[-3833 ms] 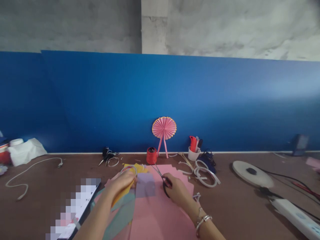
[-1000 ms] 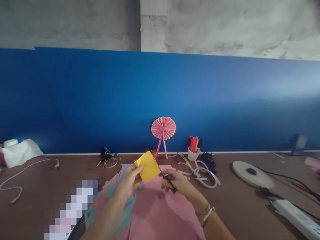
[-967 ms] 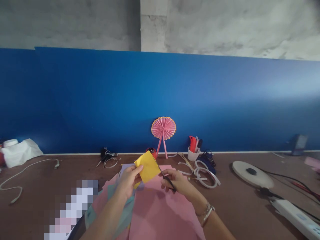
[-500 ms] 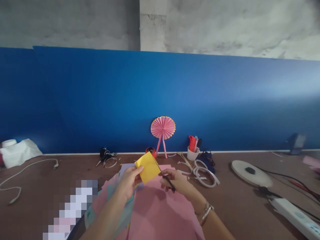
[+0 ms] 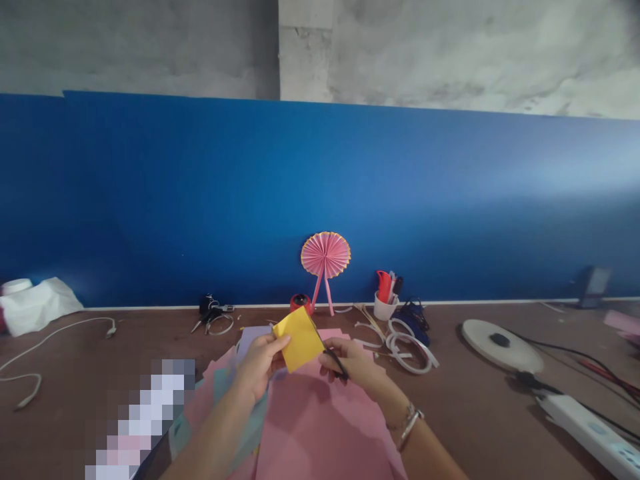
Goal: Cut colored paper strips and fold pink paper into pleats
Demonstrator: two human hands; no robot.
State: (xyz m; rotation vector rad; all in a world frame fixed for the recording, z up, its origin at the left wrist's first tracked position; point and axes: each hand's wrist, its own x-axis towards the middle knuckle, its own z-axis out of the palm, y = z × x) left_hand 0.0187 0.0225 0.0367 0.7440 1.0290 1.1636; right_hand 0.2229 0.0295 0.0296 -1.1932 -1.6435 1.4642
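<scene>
Between thumb and fingers my left hand pinches a square of yellow paper by its left corner. The paper is held up over the pink paper sheets. My right hand is closed round the black handles of scissors. Their blades lie along the paper's right edge and are mostly hidden by it. A pink pleated paper fan with a yellow rim and two pink legs leans on the blue partition behind.
Scissors and keys lie back left, near a white cable. A white cup of tools and coiled white strips sit right of the fan. Farther right are a round heating plate and a power strip.
The yellow paper has shifted slightly right and down and turned a little. The scissors stay at its right edge, and both hands keep their grip.
</scene>
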